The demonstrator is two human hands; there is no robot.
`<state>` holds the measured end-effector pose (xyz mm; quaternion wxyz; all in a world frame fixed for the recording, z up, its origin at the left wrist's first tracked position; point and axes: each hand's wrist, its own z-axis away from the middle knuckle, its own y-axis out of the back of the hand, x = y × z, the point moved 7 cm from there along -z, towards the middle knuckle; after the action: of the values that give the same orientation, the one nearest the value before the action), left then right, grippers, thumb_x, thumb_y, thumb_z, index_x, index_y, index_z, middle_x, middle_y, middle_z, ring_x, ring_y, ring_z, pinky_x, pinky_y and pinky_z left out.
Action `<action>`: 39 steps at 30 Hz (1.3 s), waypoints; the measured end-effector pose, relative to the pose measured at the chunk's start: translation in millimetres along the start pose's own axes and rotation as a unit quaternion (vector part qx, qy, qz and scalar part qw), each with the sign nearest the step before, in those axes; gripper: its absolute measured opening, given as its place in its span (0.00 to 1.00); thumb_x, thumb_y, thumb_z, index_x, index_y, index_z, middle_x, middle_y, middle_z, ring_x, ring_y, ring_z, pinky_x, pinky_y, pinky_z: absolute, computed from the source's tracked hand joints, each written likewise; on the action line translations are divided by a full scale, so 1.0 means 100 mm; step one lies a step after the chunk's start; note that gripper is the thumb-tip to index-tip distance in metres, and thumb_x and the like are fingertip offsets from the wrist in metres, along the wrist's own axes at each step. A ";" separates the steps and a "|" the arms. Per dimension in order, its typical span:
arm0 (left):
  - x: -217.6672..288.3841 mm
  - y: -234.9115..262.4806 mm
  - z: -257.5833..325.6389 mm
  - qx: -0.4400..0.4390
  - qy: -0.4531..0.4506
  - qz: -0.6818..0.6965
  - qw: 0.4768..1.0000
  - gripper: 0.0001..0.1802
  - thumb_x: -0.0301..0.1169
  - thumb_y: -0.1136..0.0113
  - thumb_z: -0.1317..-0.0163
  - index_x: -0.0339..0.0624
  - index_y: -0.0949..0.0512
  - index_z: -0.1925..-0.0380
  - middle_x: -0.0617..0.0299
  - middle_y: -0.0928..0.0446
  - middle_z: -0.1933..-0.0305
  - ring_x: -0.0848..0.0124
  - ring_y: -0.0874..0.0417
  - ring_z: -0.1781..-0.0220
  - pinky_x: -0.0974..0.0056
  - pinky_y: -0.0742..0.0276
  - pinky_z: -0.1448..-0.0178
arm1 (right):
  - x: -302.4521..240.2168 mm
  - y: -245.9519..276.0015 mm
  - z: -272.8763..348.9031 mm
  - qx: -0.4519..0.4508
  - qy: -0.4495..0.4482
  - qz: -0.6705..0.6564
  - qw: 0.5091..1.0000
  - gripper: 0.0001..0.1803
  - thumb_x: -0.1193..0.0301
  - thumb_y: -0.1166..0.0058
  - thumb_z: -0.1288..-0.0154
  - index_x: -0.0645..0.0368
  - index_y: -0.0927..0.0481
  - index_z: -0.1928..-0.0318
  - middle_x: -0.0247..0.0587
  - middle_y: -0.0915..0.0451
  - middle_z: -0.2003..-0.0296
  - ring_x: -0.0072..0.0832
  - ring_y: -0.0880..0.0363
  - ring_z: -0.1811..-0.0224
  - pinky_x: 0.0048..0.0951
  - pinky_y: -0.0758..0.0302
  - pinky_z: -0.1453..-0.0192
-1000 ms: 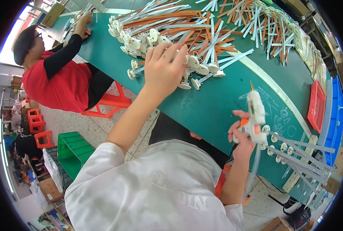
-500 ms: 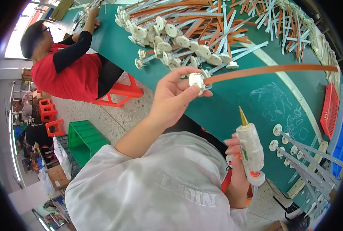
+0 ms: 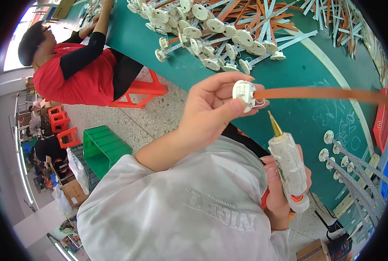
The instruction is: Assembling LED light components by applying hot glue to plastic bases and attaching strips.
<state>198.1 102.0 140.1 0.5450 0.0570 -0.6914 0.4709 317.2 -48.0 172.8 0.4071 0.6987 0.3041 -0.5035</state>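
Between the thumb and fingers of my left hand (image 3: 218, 104) is a round white plastic disc (image 3: 243, 95) with small raised parts. A long orange-brown strip (image 3: 307, 93) runs out from it to the right, blurred toward its far end, and a thin white wire loops beside the joint. My right hand (image 3: 279, 182) is wrapped round a white glue gun (image 3: 287, 163). The gun stands nearly upright, its brass nozzle (image 3: 275, 125) pointing up just below the disc and strip, apart from them.
A heap of white discs with strips (image 3: 211, 37) covers the far part of the green table (image 3: 290, 74). More finished-looking pieces (image 3: 350, 167) lie at the right, near a red basket (image 3: 381, 124). A co-worker in red (image 3: 76, 74) sits at left; a green crate (image 3: 102, 145) stands on the floor.
My left hand has moved right and slightly down with the disc and strip, turning the disc's face more into view. The glue gun has tilted, its nozzle now closer to the disc.
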 end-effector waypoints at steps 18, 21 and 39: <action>-0.09 -0.03 0.05 -0.050 -0.053 -0.006 0.997 0.25 0.26 0.43 0.35 0.38 0.34 0.37 0.37 0.30 0.39 0.51 0.27 0.37 0.44 0.32 0.32 | -0.12 -0.02 0.00 -0.059 0.015 0.092 0.994 0.11 0.81 0.48 0.48 0.70 0.20 0.62 0.46 0.19 0.69 0.31 0.23 0.71 0.27 0.27 0.66; -0.07 -0.03 0.07 -0.058 -0.051 -0.016 0.997 0.27 0.25 0.41 0.36 0.38 0.33 0.37 0.36 0.31 0.38 0.52 0.27 0.37 0.44 0.32 0.32 | -0.09 -0.01 0.05 -0.081 0.025 0.106 0.991 0.16 0.80 0.48 0.46 0.72 0.23 0.55 0.47 0.19 0.68 0.30 0.21 0.70 0.28 0.26 0.65; -0.10 -0.02 0.09 -0.113 -0.010 0.019 0.993 0.31 0.32 0.40 0.35 0.42 0.38 0.34 0.42 0.31 0.37 0.41 0.29 0.37 0.43 0.27 0.37 | -0.17 -0.01 0.01 -0.078 0.039 0.098 0.991 0.12 0.79 0.46 0.50 0.68 0.19 0.63 0.45 0.21 0.73 0.37 0.27 0.75 0.30 0.30 0.72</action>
<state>197.2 90.5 133.5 0.5320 -0.0135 -0.7468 0.3990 310.3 -48.6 188.9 0.4956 0.7104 0.2881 -0.4084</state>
